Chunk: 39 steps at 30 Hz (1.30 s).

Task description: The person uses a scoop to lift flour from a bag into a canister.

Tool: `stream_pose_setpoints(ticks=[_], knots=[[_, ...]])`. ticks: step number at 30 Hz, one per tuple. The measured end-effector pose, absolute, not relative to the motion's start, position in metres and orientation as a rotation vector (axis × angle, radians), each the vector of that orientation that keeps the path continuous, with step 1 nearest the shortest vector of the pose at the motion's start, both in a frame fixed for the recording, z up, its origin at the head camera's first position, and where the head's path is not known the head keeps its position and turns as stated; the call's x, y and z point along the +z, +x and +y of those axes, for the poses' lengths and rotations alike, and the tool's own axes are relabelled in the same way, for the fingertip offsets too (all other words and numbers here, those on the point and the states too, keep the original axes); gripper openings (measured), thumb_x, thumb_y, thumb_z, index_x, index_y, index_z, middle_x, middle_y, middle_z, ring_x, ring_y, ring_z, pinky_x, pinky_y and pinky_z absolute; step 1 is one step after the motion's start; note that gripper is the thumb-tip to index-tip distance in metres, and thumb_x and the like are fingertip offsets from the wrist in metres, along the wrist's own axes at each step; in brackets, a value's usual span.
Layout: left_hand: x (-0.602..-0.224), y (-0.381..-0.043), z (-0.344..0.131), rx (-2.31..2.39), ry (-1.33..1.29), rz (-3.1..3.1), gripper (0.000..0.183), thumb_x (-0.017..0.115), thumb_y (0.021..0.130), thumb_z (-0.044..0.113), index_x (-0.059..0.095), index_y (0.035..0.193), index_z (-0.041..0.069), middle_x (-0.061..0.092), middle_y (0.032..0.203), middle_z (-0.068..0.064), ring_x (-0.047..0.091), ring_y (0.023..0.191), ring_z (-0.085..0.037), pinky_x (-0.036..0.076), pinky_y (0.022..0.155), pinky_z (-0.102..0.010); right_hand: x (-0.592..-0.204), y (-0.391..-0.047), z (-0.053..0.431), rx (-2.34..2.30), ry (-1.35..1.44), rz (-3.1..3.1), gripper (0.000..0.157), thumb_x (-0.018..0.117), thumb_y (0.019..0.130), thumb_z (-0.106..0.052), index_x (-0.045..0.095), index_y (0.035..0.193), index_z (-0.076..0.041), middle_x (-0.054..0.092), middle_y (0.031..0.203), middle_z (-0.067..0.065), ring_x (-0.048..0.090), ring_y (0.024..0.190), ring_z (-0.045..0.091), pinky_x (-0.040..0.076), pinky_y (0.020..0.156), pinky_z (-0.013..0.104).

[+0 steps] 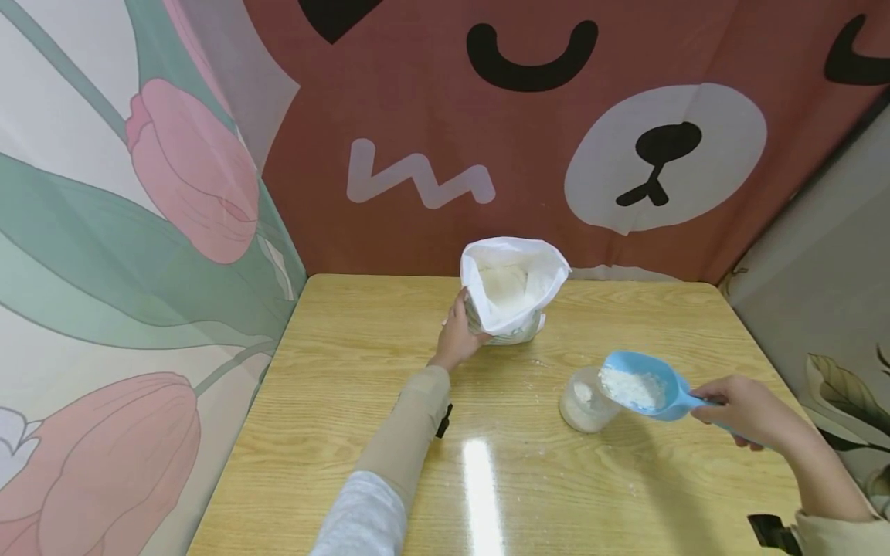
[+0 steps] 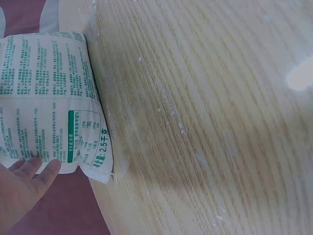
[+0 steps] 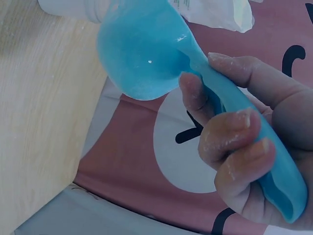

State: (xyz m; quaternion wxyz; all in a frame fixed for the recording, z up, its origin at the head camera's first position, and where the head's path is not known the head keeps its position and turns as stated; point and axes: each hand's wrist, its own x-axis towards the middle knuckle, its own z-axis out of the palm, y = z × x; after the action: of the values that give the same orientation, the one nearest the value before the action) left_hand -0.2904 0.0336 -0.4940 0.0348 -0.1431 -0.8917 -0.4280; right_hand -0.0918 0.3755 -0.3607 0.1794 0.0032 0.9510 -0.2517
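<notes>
A white bag of flour (image 1: 518,337) stands upright near the table's far edge, its mouth wide and white powder inside. My left hand (image 1: 460,336) holds its left side; in the left wrist view, fingertips lie against the green-printed bag (image 2: 49,105). In my right hand (image 1: 754,413) is the handle of a light blue scoop (image 1: 673,384), heaped with white powder (image 1: 633,388). Its front edge is above the rim of a clear jar (image 1: 570,409) partly filled with powder. The right wrist view shows the scoop's underside (image 3: 142,54) and fingers wrapped round the handle.
Specks of powder (image 2: 171,107) are scattered on the wooden table (image 1: 375,332), between bag and jar. A brown curtain with a bear face (image 1: 417,93) hangs behind the table's far edge. Flowered cloth (image 1: 195,170) hangs on the left.
</notes>
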Motion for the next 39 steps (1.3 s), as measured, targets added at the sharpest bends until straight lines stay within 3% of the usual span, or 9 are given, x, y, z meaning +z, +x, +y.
stream_pose_setpoints(ticks=[16, 24, 34, 39], knots=[[-0.495, -0.291, 0.034, -1.318, -0.443, -2.738, 0.102, 0.075, 0.071, 0.030, 0.005, 0.143, 0.017, 0.029, 0.137, -0.020, 0.043, 0.114, -0.036, 0.040, 0.088, -0.047, -0.356, -0.095, 0.363, -0.625, -0.026, 2.707, 0.036, 0.059, 0.084, -0.009, 0.055, 0.111, 0.014, 0.044, 0.053, 0.001, 0.036, 0.035, 0.012, 0.035, 0.035, 0.025], [-0.495, -0.291, 0.034, -1.324, -0.444, -2.737, 0.102, 0.075, 0.072, 0.032, 0.004, 0.144, 0.018, 0.029, 0.138, -0.020, 0.043, 0.113, -0.035, 0.040, 0.087, -0.047, -0.352, -0.098, 0.359, -0.591, -0.029, 2.707, 0.034, 0.059, 0.083, -0.006, 0.056, 0.109, 0.014, 0.056, 0.068, 0.001, 0.034, 0.035, 0.011, 0.035, 0.036, 0.028], [-0.495, -0.292, 0.034, -1.320, -0.432, -2.757, 0.103, 0.076, 0.071, 0.032, 0.004, 0.144, 0.018, 0.029, 0.138, -0.020, 0.043, 0.114, -0.035, 0.039, 0.088, -0.047, -0.350, -0.101, 0.351, -0.481, -0.018, 2.730, 0.035, 0.062, 0.082, -0.007, 0.056, 0.110, 0.013, 0.062, 0.085, 0.015, 0.037, 0.037, 0.013, 0.037, 0.038, 0.031], [-0.495, -0.291, 0.035, -1.316, -0.424, -2.757, 0.103, 0.076, 0.070, 0.033, 0.004, 0.144, 0.018, 0.030, 0.137, -0.020, 0.044, 0.112, -0.036, 0.040, 0.087, -0.047, -0.351, -0.101, 0.346, -0.418, -0.015, 2.767, 0.036, 0.064, 0.081, -0.009, 0.058, 0.109, 0.011, 0.061, 0.084, 0.014, 0.040, 0.038, 0.014, 0.037, 0.038, 0.029]])
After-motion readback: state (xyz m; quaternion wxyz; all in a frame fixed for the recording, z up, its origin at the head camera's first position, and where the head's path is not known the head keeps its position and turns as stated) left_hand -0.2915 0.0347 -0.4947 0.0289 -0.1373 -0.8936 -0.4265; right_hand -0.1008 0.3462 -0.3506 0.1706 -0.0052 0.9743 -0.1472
